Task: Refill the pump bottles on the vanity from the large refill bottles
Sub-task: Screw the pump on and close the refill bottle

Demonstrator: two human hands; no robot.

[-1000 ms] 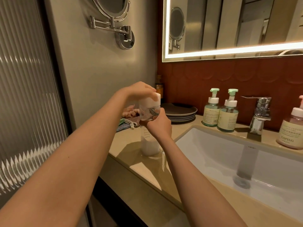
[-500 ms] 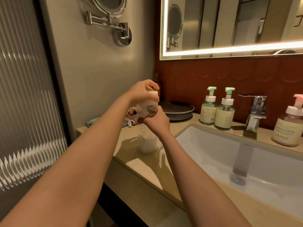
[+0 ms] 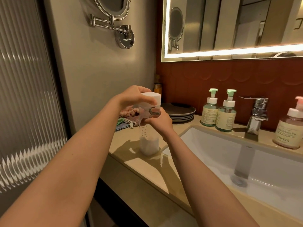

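Both forearms are seen bare, no sleeves reaching into view; the left hand point(image 3: 134, 97) and right hand point(image 3: 159, 122) are ungloved.

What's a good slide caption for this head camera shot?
Both hands grip a clear bottle on the vanity: left hand on its white cap, right hand around its body.

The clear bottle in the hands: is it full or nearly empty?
Nearly empty: white liquid fills only the bottom of the clear bottle, below its printed scale marks.

You get dim, warm light, brightest from the mirror's glowing strip point(image 3: 229, 50), glare streaks on the ribbed glass panel point(image 3: 24, 112), soft shadows across the countertop point(image 3: 131, 154), wide-angle bending at the edges, slight softness throughout.
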